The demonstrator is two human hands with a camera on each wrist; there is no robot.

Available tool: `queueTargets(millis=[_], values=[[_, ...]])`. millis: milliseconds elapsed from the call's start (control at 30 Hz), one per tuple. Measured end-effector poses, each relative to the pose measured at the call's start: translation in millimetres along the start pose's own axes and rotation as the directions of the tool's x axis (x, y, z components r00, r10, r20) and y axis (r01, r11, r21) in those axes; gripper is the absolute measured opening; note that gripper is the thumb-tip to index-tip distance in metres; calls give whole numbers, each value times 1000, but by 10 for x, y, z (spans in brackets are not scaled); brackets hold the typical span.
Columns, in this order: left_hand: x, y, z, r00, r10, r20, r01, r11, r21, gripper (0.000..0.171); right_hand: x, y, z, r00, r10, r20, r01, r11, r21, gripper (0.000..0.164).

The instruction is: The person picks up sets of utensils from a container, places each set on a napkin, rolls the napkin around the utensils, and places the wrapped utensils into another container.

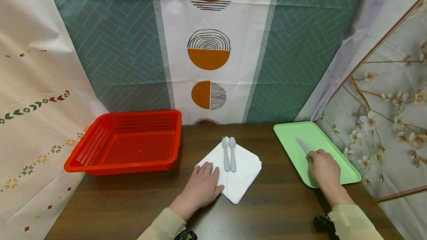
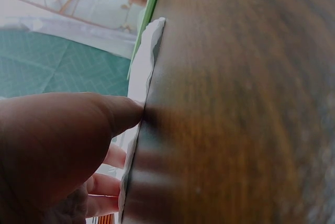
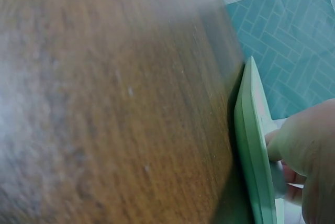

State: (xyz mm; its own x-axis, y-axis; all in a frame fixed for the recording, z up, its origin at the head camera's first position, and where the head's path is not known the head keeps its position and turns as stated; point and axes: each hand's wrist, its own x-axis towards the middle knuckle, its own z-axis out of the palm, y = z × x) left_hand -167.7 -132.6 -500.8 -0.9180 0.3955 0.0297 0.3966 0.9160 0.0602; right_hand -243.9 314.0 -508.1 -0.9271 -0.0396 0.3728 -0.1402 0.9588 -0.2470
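Observation:
A folded white napkin (image 1: 245,166) lies askew on the brown table. On it a grey plastic fork (image 1: 226,155) and a grey spoon (image 1: 232,155) lie side by side. My left hand (image 1: 202,187) rests on the napkin's near left part, fingers spread, thumb at its edge; the left wrist view shows the thumb touching the napkin (image 2: 140,75). At the right, my right hand (image 1: 323,169) is over a light green tray (image 1: 290,132) and pinches a grey plastic knife (image 1: 303,145). The blade points away to the upper left; the palm hides the handle in the head view.
A red perforated plastic basket (image 1: 143,143) stands at the back left of the table (image 1: 253,214). Behind the table hangs a patterned curtain (image 1: 126,47), with more printed cloth on both sides. The tray lies near the table's right edge.

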Motion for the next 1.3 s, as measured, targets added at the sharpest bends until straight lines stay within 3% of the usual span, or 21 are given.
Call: queueTargets(millis=[733, 1300], values=[[5, 0, -6, 1000, -3, 9, 3, 1000, -16, 67, -2, -64, -87, 997, 23, 73, -24, 1000, 7, 17], [5, 7, -10, 1000, -3, 6, 3, 1000, -14, 67, -40, -93, -56, 1000, 7, 6, -7, 1000, 17, 16]])
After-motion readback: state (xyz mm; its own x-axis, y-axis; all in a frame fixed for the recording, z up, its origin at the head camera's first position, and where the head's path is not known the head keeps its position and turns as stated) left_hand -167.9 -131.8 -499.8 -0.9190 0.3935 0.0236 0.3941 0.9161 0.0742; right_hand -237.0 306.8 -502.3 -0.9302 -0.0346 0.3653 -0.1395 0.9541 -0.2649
